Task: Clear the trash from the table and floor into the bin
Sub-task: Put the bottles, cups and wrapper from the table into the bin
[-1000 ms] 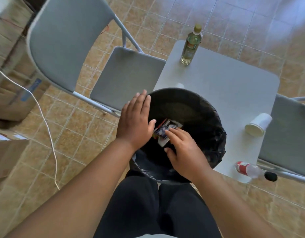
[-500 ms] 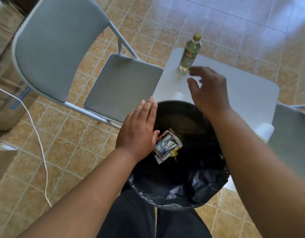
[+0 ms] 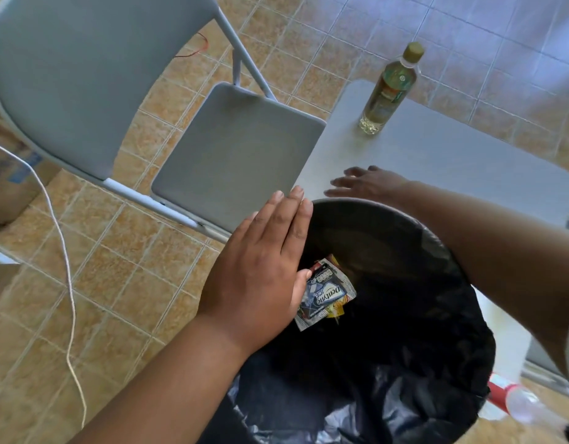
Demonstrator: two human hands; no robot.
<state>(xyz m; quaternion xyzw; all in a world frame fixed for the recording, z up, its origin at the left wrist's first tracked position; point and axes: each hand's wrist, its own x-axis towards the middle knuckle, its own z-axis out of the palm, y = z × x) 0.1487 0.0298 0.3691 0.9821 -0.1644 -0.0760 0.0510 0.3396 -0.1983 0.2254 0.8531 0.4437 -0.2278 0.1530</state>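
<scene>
The left hand (image 3: pixel 260 277) is laid flat, fingers extended, on the bin (image 3: pixel 388 395) rim; the right hand (image 3: pixel 369 184) is spread empty above the surface (image 3: pixel 452 161). A gum wrapper (image 3: pixel 324 293) is seen inside the bin.

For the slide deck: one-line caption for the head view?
Left hand steadies the bin; open right hand reaches over the table.
</scene>
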